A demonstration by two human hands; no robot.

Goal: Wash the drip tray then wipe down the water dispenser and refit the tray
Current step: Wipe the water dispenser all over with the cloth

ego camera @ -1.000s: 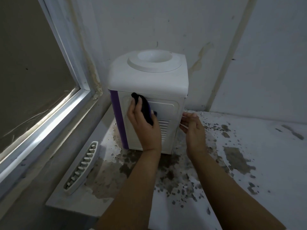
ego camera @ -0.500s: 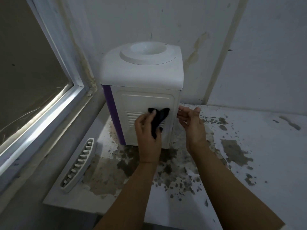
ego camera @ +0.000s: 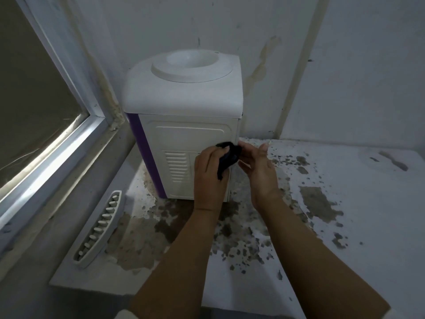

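- A person's left hand (ego camera: 208,178) presses a dark cloth (ego camera: 227,161) against the lower right part of the dispenser (ego camera: 184,107) panel facing the camera, fingers curled around the cloth.
- The right hand (ego camera: 257,168) meets it at the panel's right edge, fingers loosely bent and touching the cloth; whether they pinch it cannot be told.
- The dispenser stands upright on a stained counter (ego camera: 322,226) just beyond both hands, its long axis vertical, the round bottle well on top facing up, a purple strip running down its left corner.
- A slatted vent on the panel sits just left of the left hand.
- The drip tray (ego camera: 99,229) lies apart from the dispenser, well to the left of the left forearm and nearer the camera, grille side up, its long axis running from the near left toward the dispenser's base.
- A window (ego camera: 41,125) lies further left of the tray.
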